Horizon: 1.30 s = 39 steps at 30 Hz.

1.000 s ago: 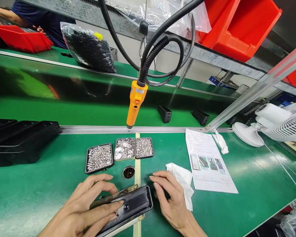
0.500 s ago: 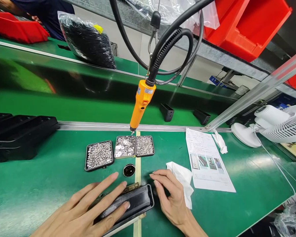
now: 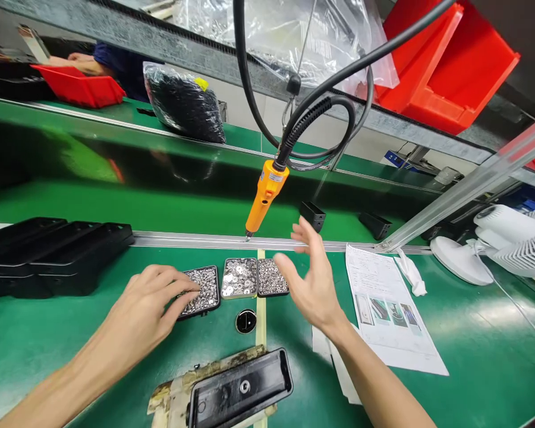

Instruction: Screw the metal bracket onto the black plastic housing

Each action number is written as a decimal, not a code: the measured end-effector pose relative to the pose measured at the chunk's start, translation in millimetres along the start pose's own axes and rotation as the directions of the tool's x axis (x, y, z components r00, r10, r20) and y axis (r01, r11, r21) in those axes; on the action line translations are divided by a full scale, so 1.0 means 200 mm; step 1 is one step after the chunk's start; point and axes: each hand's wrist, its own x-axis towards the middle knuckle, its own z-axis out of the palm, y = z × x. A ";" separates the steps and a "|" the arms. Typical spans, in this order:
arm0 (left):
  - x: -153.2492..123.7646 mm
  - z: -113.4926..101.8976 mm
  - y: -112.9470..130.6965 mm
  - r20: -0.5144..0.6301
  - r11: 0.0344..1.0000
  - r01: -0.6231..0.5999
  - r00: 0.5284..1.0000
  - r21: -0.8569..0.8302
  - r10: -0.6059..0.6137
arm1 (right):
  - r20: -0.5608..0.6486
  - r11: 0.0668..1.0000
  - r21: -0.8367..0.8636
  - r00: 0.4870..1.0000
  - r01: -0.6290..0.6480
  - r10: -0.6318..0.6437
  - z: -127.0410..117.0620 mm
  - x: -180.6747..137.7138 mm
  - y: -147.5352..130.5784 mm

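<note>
My left hand (image 3: 154,300) reaches over the left tray (image 3: 217,285) of small shiny metal parts (image 3: 207,291). Its fingertips are pinched together at the parts; what lies between them is hidden. My right hand (image 3: 312,279) is raised, thumb and fingers apart and holding nothing, below and right of the hanging orange electric screwdriver (image 3: 264,199). In front of me a long black housing (image 3: 232,395) lies in a pale, worn fixture (image 3: 176,395). A small round metal washer or nut (image 3: 245,387) sits on the housing's floor.
Behind the housing are a round black disc (image 3: 246,321), a tray of flat washers (image 3: 239,278) and a tray of small metal pieces (image 3: 270,276). Black housings (image 3: 75,255) stand left. A printed sheet (image 3: 392,321) and white fan (image 3: 512,232) are right. A co-worker's arm (image 3: 82,62) shows behind.
My left hand has left the black housing and moved up to the left tray. My right hand has risen toward the screwdriver and spread. The washer or nut in the housing is now uncovered.
</note>
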 end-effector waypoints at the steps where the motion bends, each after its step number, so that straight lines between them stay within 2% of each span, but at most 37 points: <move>1: 0.04 0.03 -0.02 0.022 1.000 0.008 1.000 0.009 -0.008 | -0.017 0.999 0.035 1.000 -0.020 0.020 0.06 0.09 0.00; 4: 0.11 0.13 -0.03 0.074 0.999 0.037 0.997 0.018 -0.038 | -0.051 0.987 0.153 0.997 -0.058 0.066 0.23 0.30 -0.02; 6: 0.11 0.16 -0.03 0.093 0.998 0.059 0.994 0.013 -0.060 | -0.030 0.971 0.222 0.995 -0.087 0.096 0.31 0.39 -0.03; 10: 0.08 0.16 -0.05 0.094 0.994 0.104 0.990 -0.016 -0.102 | 0.017 0.947 0.296 0.992 -0.125 0.125 0.37 0.44 -0.02; 14: 0.07 0.14 -0.05 0.081 0.989 0.135 0.988 -0.061 -0.130 | 0.061 0.901 0.413 0.992 -0.129 0.114 0.33 0.38 -0.03; 19: 0.02 0.10 0.03 0.067 0.961 0.218 0.976 -0.172 -0.209 | 0.098 0.753 0.634 0.984 -0.176 0.148 0.26 0.24 -0.17; 21: -0.03 0.08 0.09 0.078 0.926 0.287 0.958 -0.245 -0.276 | 0.098 0.654 0.737 0.984 -0.172 0.148 0.24 0.18 -0.24; 24: -0.09 0.06 0.21 0.125 0.857 0.351 0.936 -0.378 -0.328 | 0.094 0.453 0.878 0.984 -0.153 0.150 0.23 0.12 -0.35; 26: -0.12 0.05 0.30 0.134 0.813 0.359 0.932 -0.459 -0.336 | 0.102 0.389 0.909 0.984 -0.152 0.147 0.22 0.09 -0.40; 30: -0.11 0.03 0.42 0.088 0.721 0.340 0.927 -0.603 -0.364 | 0.119 0.347 0.924 0.983 -0.162 0.141 0.22 0.06 -0.44; 34: -0.09 0.00 0.45 0.022 0.757 0.245 0.956 -0.606 -0.292 | 0.113 0.330 0.933 0.987 -0.144 0.113 0.24 0.03 -0.45; 39: -0.10 -0.02 0.44 0.078 0.708 0.302 0.940 -0.639 -0.331 | 0.141 0.342 0.927 0.988 -0.152 0.059 0.27 -0.01 -0.44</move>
